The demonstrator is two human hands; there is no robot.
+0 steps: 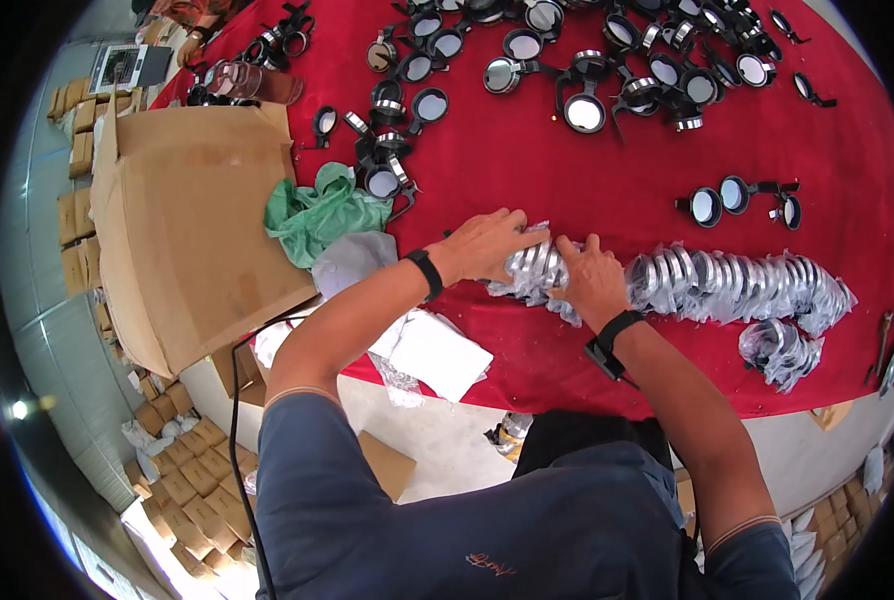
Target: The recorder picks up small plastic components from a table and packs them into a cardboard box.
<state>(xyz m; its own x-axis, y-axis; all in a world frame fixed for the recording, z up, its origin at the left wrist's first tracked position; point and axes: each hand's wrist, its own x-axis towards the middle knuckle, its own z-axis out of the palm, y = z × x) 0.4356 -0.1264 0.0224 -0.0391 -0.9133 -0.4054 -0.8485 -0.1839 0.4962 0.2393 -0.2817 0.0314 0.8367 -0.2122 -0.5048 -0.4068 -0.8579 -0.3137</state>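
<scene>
A short row of silver, round-edged pieces in clear plastic wrap (535,266) lies on the red cloth between my hands. My left hand (479,246) is curled against its left end, fingers over the top edge. On the other side, my right hand (595,284) grips its right end, thumb and fingers bent around the plastic. Just right of that hand runs a longer row of similar wrapped pieces (712,281), standing on edge side by side. A smaller wrapped bundle (779,350) lies in front of this row. The palms hide part of the held row.
Black-and-silver round mirrors with arms (585,112) crowd the far side; a few (706,207) lie farther right. At left are a cardboard box (197,220), green plastic bag (322,212), grey cap (355,262), white papers (437,354) and bottle (252,82). Another person's hand (191,48) shows at upper left.
</scene>
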